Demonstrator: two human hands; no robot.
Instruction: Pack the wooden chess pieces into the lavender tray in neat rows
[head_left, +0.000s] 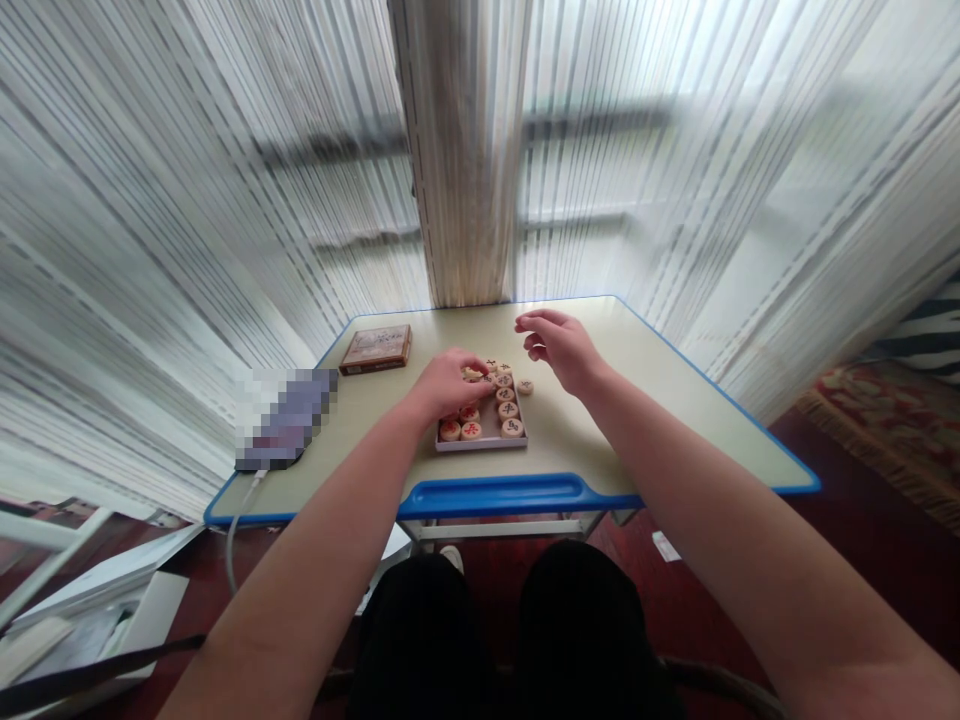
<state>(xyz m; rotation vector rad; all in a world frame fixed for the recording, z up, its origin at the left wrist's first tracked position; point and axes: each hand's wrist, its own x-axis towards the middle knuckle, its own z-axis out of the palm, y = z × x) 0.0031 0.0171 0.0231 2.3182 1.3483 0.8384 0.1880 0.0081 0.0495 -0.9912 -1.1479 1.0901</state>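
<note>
A shallow box on the table holds round wooden Chinese chess pieces. Red-marked pieces lie along its left side and black-marked ones along its right, with some bare tray bottom between. My left hand reaches over the box's far left part, thumb and fingers closed around a Chinese chess piece; the hand hides several others. To the right, my right hand hovers above the tabletop, fingers curved and apart, nothing visible in them. A loose piece lies just outside the box's right wall.
A brown flat box lies at the table's back left. A blurred-out device with a cable sits on the left edge. The table has a blue rim and a front pen groove. Striped curtains hang behind.
</note>
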